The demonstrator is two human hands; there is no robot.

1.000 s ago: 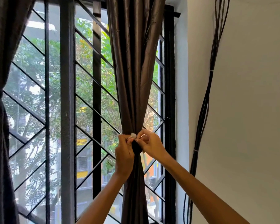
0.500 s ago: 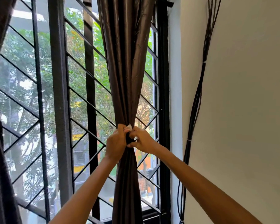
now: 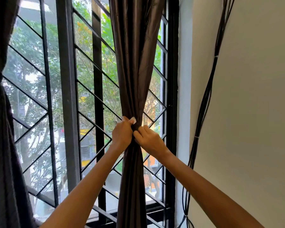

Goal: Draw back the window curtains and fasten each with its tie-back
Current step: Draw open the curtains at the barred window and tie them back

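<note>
- The right-hand curtain [image 3: 135,63] is seen gathered into a tight bunch in front of the window grille [image 3: 92,89], near the right side of the frame [image 3: 172,96].
- The bunch is pinched at its narrowest point, roughly mid-height in the view, and the cloth is fanned out wider above and below that waist.
- The left hand [image 3: 122,135] is wrapped around the left side of the waist, fingers curled onto the cloth.
- A small pale tab [image 3: 132,120], apparently the end of the tie-back, is held at the top of the left hand's fingers, pressed against the curtain.
- The right hand [image 3: 149,140] is placed on the right side of the same waist, its fingers [image 3: 138,133] curled in and pinching at the dark band there, just beside the left hand.
- How far the band is closed cannot be told, since the join is hidden between the two hands.
- Both forearms are raised from the bottom of the view, bare, converging on the curtain.
- A second curtain [image 3: 0,129] is seen along the far left edge, dark and hanging in a drawn-in shape; whether it is tied cannot be told.
- Green trees and parts of buildings are seen through the glass behind the diagonal bars.
- A bundle of black cables [image 3: 206,96] is run down the pale wall [image 3: 253,96] to the right, clipped with small white ties, well apart from the curtain.
</note>
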